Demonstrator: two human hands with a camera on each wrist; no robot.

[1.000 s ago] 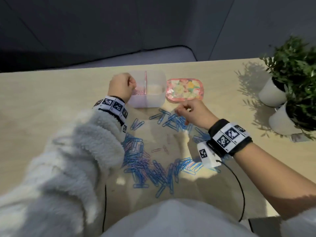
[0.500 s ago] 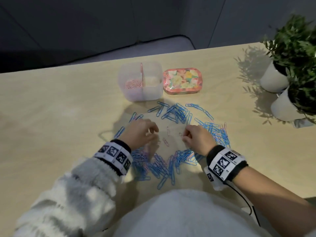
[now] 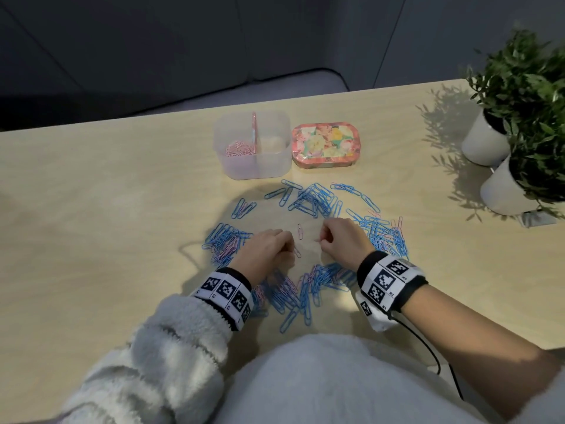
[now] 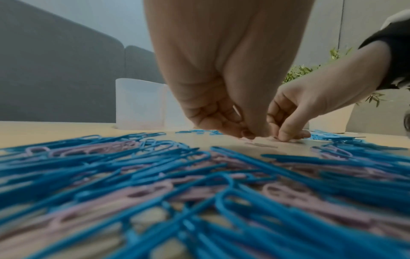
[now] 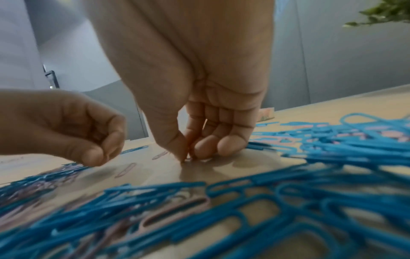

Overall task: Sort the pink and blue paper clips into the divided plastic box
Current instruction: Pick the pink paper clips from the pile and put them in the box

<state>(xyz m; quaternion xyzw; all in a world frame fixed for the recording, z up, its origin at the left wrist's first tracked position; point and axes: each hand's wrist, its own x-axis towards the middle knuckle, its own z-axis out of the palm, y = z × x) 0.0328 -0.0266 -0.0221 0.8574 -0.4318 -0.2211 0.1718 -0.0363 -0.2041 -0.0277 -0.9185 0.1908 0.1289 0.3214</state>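
Pale wood surface [image 3: 91, 209] carries the whole job, and by the look of it the sorting is only partly done. On the left of the ring of loose clips, blue paper clips [image 3: 223, 237] lie tangled with pink ones, and more of both curve round the near side. Further back, the divided plastic box [image 3: 238, 166] holds a small heap of pink paper clips [image 3: 238, 148] in its left compartment; its right compartment looks empty, so I judge no blue has gone in yet. The left hand [image 3: 269, 249] sits low in the bare middle of the ring, its grip curled together, fingertips at a pink clip [image 3: 297, 252] on the wood; whether it has hold of that clip I cannot tell. Just right of it lies a single loose pink clip [image 3: 300, 231], apart from both hands. The right hand [image 3: 342, 240] pinches thumb to forefinger on a small pink clip [image 3: 318, 239] at the wood. Beyond it blue clips crowd on, some pink among them, all still to sort.
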